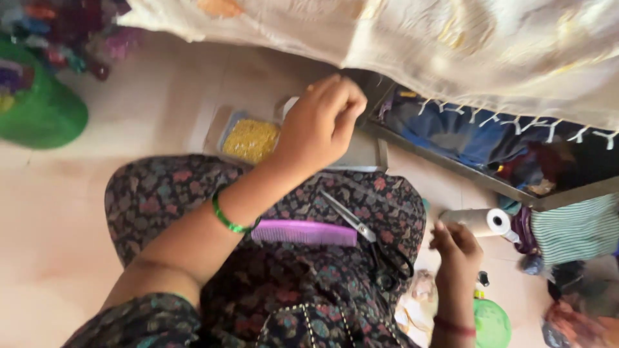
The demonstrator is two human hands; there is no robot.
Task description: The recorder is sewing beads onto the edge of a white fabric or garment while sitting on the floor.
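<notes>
My left hand [319, 122], with a green bangle at the wrist, reaches forward over my lap. Its fingers are curled together in a pinch above a clear plastic tray [222, 125] that holds yellow beads [250, 140]. Whether anything small sits between the fingertips is hidden. My right hand [454, 248], a red bangle on its wrist, hangs low at the right with bent fingers, just beside a white roll [483, 221]. On my patterned lap lie a purple comb [303, 232] and a pair of scissors [361, 225].
A cream cloth with a fringed edge [464, 51] is stretched over a metal frame [451, 164] ahead. A green basket [39, 113] stands at the far left with colourful items behind it. A green lid [491, 322] and folded fabrics [567, 232] lie at the right.
</notes>
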